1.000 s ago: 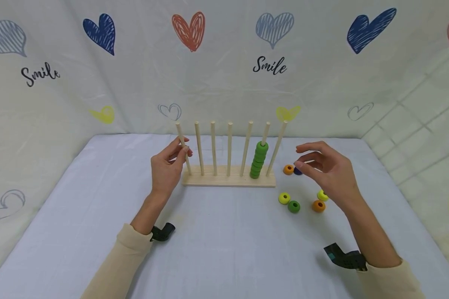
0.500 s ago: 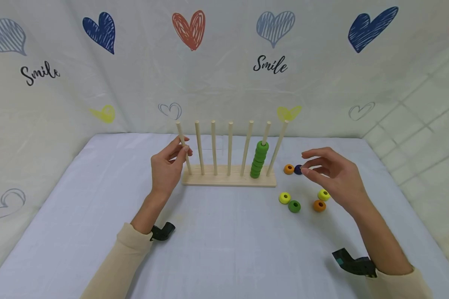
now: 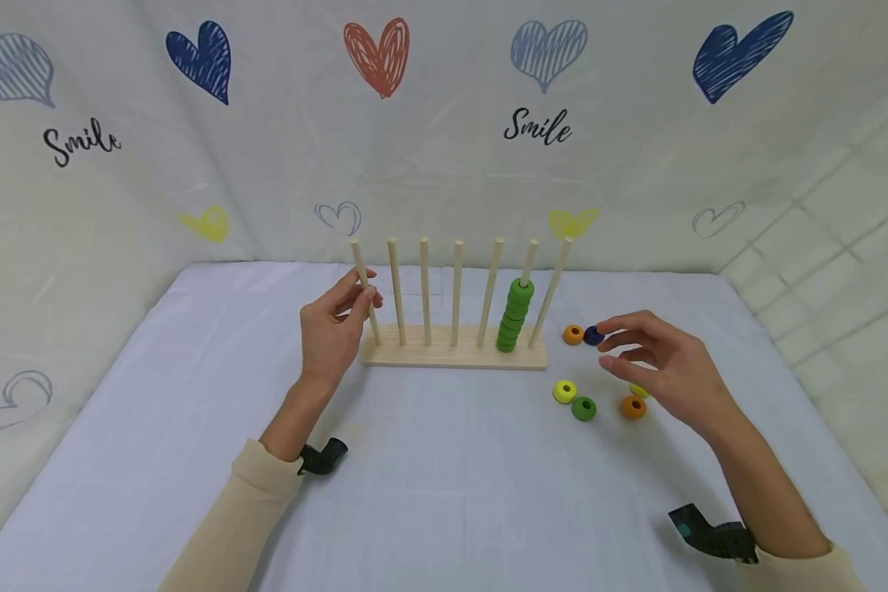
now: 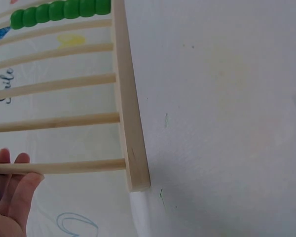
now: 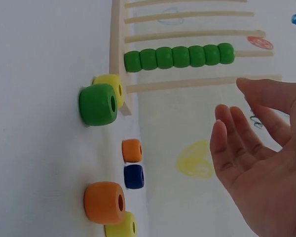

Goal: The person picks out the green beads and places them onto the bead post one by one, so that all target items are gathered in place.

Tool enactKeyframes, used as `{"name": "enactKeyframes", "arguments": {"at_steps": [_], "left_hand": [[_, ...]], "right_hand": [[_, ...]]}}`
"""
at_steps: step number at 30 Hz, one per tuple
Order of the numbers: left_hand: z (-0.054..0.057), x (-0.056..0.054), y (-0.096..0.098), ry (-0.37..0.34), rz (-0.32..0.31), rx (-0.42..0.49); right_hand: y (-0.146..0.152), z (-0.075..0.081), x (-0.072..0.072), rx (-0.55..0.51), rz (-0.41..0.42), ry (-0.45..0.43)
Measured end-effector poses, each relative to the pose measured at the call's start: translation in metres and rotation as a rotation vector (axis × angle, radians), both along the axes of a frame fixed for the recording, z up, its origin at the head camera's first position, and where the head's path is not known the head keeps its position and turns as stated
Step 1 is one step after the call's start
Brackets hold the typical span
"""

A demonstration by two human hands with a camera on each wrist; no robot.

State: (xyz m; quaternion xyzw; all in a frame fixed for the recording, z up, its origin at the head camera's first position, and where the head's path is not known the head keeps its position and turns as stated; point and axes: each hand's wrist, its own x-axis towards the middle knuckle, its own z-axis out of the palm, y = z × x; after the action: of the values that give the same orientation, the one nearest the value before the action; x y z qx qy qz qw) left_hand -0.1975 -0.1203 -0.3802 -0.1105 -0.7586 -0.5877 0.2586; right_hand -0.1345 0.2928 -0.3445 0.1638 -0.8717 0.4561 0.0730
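A wooden peg rack [image 3: 444, 355] with several upright pegs stands on the table. My left hand [image 3: 331, 333] pinches the leftmost peg [image 3: 357, 256] between thumb and fingers, as the left wrist view also shows. On the second peg from the right sits a stack of green beads [image 3: 515, 316]. My right hand [image 3: 669, 374] hovers over loose beads with its fingers apart and nothing between them. Closest to its fingertips in the head view is a dark blue bead [image 3: 593, 335], beside an orange bead [image 3: 573, 335]. The right hand partly hides a yellow bead [image 3: 640, 390].
Nearer me lie another yellow bead [image 3: 565, 391], a green bead [image 3: 584, 409] and a second orange bead [image 3: 633, 407]. A white cloth [image 3: 444, 477] covers the table. Behind the rack hangs a curtain [image 3: 444, 148] printed with hearts.
My right hand has moved right and lower, away from the rack, bringing the dark blue bead more into view. The left hand keeps its hold on the peg.
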Motion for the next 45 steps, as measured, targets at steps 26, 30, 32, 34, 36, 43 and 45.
{"name": "enactKeyframes", "arguments": {"at_steps": [26,30,32,34,36,43,45], "left_hand": [[-0.001,0.0,0.0,0.016,-0.007,0.003],[0.0,0.0,-0.001,0.019,-0.012,0.009],[0.0,0.0,-0.001,0.021,-0.013,0.008],[0.0,0.0,-0.001,0.022,-0.013,0.007],[0.0,0.001,-0.002,0.022,-0.012,0.009],[-0.002,0.001,-0.002,0.01,-0.011,0.009],[-0.001,0.002,-0.001,0.01,-0.012,0.005]], "right_hand": [[0.02,-0.033,-0.01,0.106,0.276,-0.271],[0.022,-0.036,-0.011,0.089,0.28,-0.302],[0.022,-0.037,-0.011,0.08,0.289,-0.318],[0.023,-0.039,-0.012,0.078,0.294,-0.327],[0.023,-0.04,-0.012,0.091,0.305,-0.324],[0.023,-0.043,-0.013,0.167,0.301,-0.306],[0.023,-0.043,-0.012,0.179,0.301,-0.302]]}}
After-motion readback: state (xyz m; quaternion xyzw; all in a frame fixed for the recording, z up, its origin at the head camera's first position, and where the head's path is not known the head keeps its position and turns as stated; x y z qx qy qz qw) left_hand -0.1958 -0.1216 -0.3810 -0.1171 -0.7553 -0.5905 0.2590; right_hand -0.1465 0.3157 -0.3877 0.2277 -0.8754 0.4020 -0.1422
